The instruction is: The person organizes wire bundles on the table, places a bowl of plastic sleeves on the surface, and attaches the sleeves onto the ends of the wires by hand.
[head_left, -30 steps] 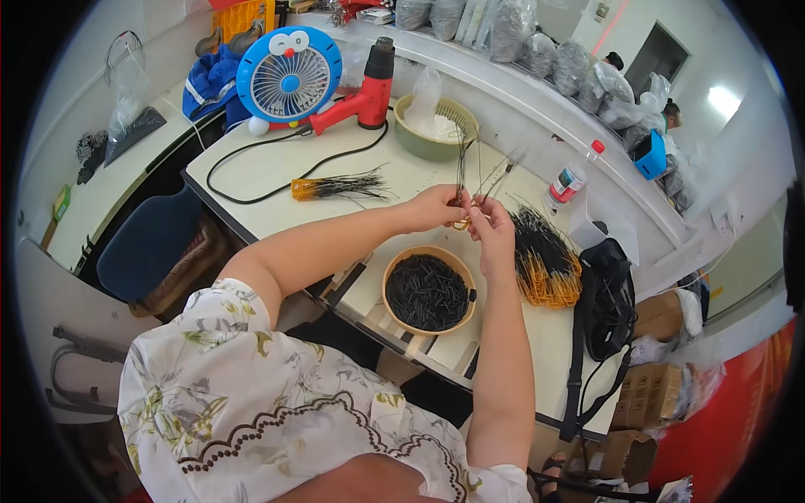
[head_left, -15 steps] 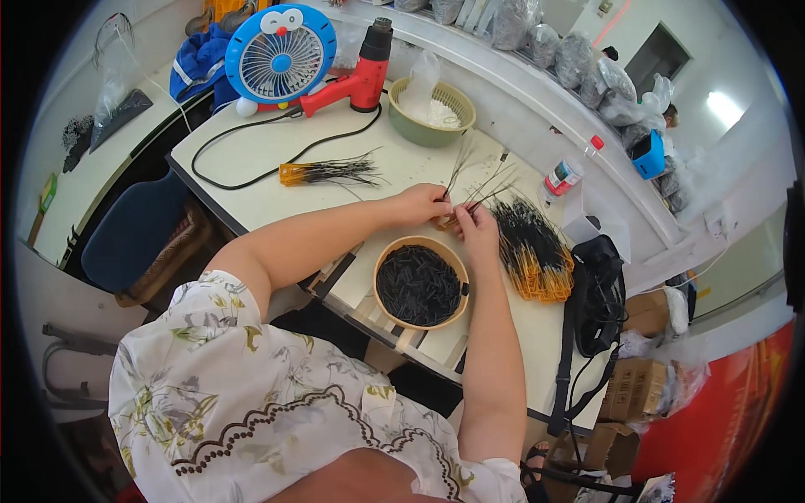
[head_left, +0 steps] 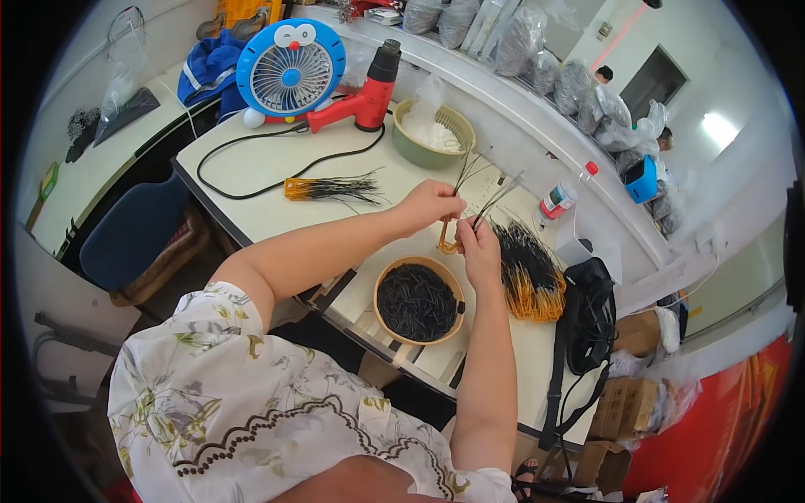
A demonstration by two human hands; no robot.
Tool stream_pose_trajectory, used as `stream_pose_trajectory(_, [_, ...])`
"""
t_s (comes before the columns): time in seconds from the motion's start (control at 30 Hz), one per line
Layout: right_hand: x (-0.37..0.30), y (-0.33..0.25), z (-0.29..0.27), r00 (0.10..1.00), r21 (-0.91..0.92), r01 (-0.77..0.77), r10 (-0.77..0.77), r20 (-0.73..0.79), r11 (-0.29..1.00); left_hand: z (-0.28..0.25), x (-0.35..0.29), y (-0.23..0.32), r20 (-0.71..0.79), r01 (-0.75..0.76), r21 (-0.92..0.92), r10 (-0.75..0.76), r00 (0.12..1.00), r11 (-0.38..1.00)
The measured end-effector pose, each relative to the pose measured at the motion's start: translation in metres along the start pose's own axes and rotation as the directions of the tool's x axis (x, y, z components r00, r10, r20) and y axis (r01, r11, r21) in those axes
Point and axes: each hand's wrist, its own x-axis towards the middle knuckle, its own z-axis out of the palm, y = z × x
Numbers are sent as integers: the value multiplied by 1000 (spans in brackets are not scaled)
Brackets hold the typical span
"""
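Observation:
Both hands meet above the table beyond a round tan bowl (head_left: 379, 303) full of short black tubes (head_left: 417, 299). My left hand (head_left: 430, 207) is closed on thin black wires (head_left: 464, 172) whose tips point up. Close beside it, my right hand (head_left: 480, 245) is also closed, gripping another bunch of black wires (head_left: 498, 201). The wires' orange-yellow ends (head_left: 446, 240) hang between the two hands. Right of my right hand lies a large pile of similar wires (head_left: 534, 281), black at the far end and orange at the near end. Fingertip details are too small to make out.
A smaller wire bundle (head_left: 323, 188) lies at left. Farther back stand a blue fan (head_left: 290, 77), a red heat gun (head_left: 366, 102) with its black cord, and a green basket (head_left: 419, 151). At right are a bottle (head_left: 555, 201) and a black bag (head_left: 589, 314).
My hands have drawn slightly apart, and the wires between them stand more upright. Their orange ends now show more clearly below my fingers. The whole view has shifted a little.

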Motion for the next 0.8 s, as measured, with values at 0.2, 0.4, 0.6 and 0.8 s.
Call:
stream_pose_trajectory(0.2, [2,4,-5,994,-21,25,-22,105,999,7,-7,39,123,148,-431,-104,987,890])
stream_pose_trajectory(0.4, [-2,-3,-7,955,142,-218,181,235,966,21,-19,49,98,114,-375,-83,992,920])
stream_pose_trajectory(0.6, [-14,-13,-33,892,-394,285,-91,443,874,-6,-37,61,-28,34,-405,-50,998,914])
stream_pose_trajectory(0.8, [-38,-37,-24,793,-412,-102,324,516,905,-44,-52,56,-34,155,-379,-181,983,912])
